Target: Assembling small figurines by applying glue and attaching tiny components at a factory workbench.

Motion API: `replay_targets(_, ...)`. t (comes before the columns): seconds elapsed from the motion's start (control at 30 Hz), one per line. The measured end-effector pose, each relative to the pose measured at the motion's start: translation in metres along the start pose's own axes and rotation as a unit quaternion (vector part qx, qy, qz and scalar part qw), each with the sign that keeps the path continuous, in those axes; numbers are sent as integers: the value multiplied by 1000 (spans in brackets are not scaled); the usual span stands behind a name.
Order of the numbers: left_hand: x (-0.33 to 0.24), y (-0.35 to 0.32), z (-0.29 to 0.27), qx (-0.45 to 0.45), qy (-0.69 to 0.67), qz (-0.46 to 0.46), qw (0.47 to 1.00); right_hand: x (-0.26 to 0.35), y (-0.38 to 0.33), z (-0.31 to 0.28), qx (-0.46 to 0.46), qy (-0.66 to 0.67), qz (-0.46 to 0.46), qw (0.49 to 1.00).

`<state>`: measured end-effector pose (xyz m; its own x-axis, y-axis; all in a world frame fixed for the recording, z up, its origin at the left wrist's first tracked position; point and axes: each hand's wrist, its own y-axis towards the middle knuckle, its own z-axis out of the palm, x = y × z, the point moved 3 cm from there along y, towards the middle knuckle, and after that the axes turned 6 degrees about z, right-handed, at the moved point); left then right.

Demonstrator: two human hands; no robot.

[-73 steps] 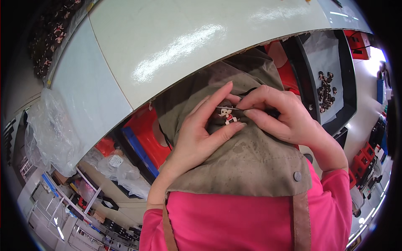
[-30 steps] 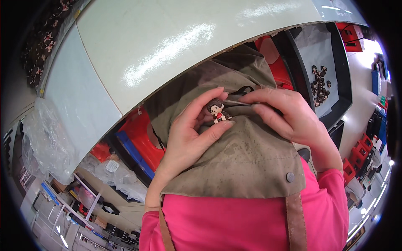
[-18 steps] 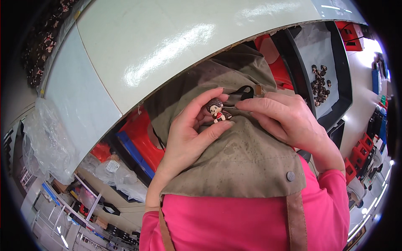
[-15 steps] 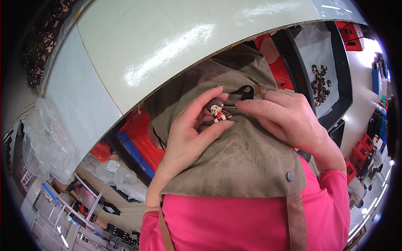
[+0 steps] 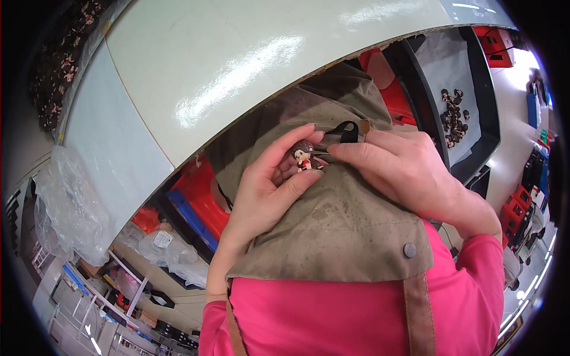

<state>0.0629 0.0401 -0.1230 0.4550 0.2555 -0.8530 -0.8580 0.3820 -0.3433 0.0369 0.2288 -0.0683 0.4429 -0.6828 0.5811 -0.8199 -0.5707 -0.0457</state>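
Pinching the small figurine (image 5: 303,158) above the apron (image 5: 332,237) in the left hand (image 5: 268,185), apparently for steadiness, while gripping a thin tool (image 5: 320,153) in the right hand (image 5: 405,169), close to the figurine's head.

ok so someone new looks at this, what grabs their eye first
Probably the bright pink top filling the lower middle. Next, the small dark-haired figurine held in the left hand near the centre, with a thin tool in the right hand close to it. At upper right, a cluster of little dark figures lies in a black tray.
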Motion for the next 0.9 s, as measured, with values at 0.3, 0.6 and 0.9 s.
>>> replay_targets(0.3,9,6,-15,67,-138,41,987,-5,7,9,-23,214,48,975)
replay_targets(0.6,4,5,-12,55,-178,32,982,-10,4,7,-21,255,95,962)
replay_targets(0.9,-3,-4,-10,35,-73,48,996,-10,3,12,10,285,172,943)
